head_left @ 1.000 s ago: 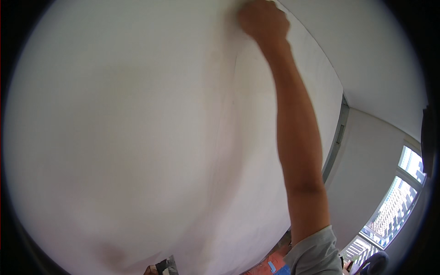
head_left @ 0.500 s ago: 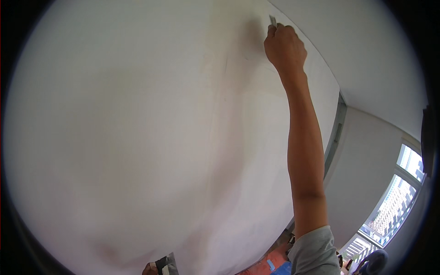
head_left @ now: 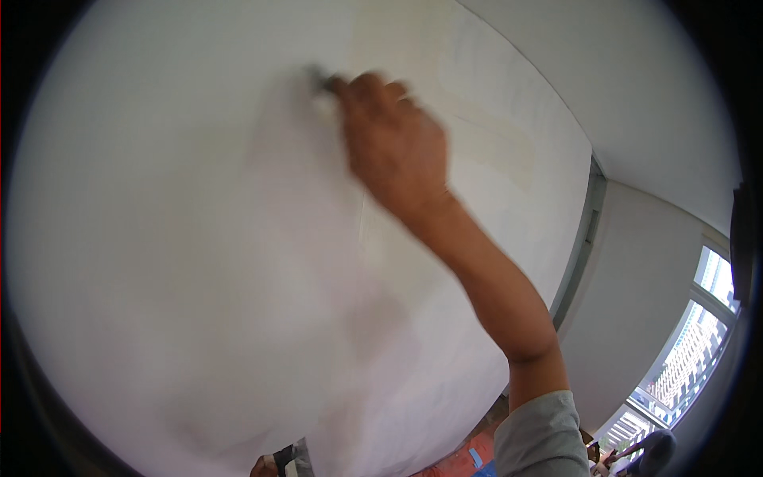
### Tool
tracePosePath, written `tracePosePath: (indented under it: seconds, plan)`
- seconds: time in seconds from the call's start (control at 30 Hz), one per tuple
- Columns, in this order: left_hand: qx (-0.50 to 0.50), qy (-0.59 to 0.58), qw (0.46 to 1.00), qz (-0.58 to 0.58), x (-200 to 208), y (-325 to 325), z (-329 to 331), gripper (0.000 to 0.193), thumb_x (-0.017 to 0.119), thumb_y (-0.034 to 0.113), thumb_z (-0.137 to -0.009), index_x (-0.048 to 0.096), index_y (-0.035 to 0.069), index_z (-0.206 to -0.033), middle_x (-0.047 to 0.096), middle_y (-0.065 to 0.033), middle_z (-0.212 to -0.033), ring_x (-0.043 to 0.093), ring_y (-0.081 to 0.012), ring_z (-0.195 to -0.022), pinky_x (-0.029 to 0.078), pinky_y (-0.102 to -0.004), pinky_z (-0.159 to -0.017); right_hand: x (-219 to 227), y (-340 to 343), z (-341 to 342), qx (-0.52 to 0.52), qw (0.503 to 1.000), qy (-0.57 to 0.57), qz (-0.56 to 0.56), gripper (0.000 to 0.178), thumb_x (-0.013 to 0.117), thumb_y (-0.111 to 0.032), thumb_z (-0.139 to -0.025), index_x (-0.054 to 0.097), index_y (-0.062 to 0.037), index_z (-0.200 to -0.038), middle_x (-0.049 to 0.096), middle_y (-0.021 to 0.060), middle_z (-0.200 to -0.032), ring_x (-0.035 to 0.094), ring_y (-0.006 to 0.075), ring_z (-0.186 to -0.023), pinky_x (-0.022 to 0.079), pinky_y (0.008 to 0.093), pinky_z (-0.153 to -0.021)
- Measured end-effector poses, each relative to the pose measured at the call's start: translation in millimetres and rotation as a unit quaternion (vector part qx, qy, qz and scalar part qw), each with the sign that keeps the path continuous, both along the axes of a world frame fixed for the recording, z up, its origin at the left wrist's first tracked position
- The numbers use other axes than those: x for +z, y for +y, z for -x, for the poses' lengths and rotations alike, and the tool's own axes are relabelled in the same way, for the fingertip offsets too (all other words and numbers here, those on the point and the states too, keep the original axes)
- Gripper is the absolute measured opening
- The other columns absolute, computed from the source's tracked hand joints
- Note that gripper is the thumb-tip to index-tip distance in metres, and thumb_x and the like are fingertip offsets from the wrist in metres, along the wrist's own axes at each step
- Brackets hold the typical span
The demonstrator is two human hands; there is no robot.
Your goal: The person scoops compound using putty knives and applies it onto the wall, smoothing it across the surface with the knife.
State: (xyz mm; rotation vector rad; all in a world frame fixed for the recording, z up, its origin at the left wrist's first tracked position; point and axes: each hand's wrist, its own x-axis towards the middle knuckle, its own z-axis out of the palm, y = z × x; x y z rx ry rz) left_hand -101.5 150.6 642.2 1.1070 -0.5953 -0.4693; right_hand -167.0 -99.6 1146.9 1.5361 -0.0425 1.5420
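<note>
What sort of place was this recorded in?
Probably an indoor room under renovation: the large pale wall has yellowish patches, the right hand holds a blurred tool, and a tall window stands at right.

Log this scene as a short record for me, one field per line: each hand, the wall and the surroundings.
Right hand: raised, gripping a small tool, too blurred to identify; contact with the wall unclear
Left hand: at the lower edge, partly out of frame, holding a flat tool with a dark part
Wall: pale, with faint yellowish patches toward the upper right
Surroundings: ceiling at upper right; bright window at right
</note>
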Motion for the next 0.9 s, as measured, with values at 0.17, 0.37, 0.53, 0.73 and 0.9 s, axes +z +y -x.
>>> tracePosePath:
  seconds: [0.17, 0.37, 0.53, 0.73, 0.9]
  plan:
    - [-0.036, 0.214, 0.976, -0.013, 23, 22, 12, 0.029, 0.046, 0.03, -0.105, 0.064, 0.008, -0.104, 0.051, 0.0026, -0.074, 0.047, -0.0085, -0.06, 0.037, -0.023, -0.052, 122, -49, 57, -0.025, 0.965, -0.185, -0.187, 0.035, 0.045, -0.031, -0.104, 0.068, -0.0071, -0.113, 0.068, 0.0151, -0.109, 0.067, 0.0387, -0.098, 0.054, 0.0508, -0.081]
    - [0.002, 0.104, 0.994, -0.026, 22, 33, 7, 0.032, 0.045, 0.034, -0.105, 0.064, 0.008, -0.101, 0.048, 0.0046, -0.069, 0.046, -0.0078, -0.055, 0.037, -0.0232, -0.047, 189, -66, 47, -0.068, 0.897, -0.152, -0.41, 0.042, 0.043, -0.035, -0.101, 0.069, -0.0064, -0.116, 0.069, 0.0139, -0.119, 0.067, 0.0373, -0.107, 0.053, 0.0474, -0.087]
    - [-0.007, 0.186, 0.982, -0.005, 16, 32, 2, 0.028, 0.048, 0.032, -0.103, 0.064, 0.009, -0.1, 0.048, 0.0038, -0.064, 0.046, -0.0086, -0.051, 0.04, -0.0239, -0.044, 201, -28, -6, -0.095, 0.933, -0.127, -0.322, 0.035, 0.048, -0.021, -0.099, 0.064, 0.0006, -0.122, 0.063, 0.0196, -0.123, 0.064, 0.0351, -0.104, 0.056, 0.0434, -0.085]
    - [-0.014, 0.235, 0.972, -0.023, 31, 28, 2, 0.024, 0.051, 0.03, -0.102, 0.063, 0.01, -0.1, 0.049, 0.0028, -0.065, 0.047, -0.0101, -0.05, 0.041, -0.0256, -0.044, 156, 24, -57, -0.075, 0.979, -0.088, -0.166, 0.031, 0.047, -0.012, -0.101, 0.063, 0.0061, -0.12, 0.064, 0.0226, -0.119, 0.066, 0.0307, -0.105, 0.059, 0.0397, -0.083]
    - [-0.014, 0.202, 0.979, -0.021, 8, 28, -9, 0.022, 0.052, 0.028, -0.102, 0.063, 0.009, -0.102, 0.05, 0.0027, -0.067, 0.048, -0.0106, -0.053, 0.042, -0.0263, -0.046, 130, 33, -26, 0.026, 0.999, 0.001, -0.042, 0.032, 0.051, -0.013, -0.103, 0.063, -0.01, -0.132, 0.065, 0.0158, -0.123, 0.066, 0.0289, -0.105, 0.06, 0.0393, -0.086]
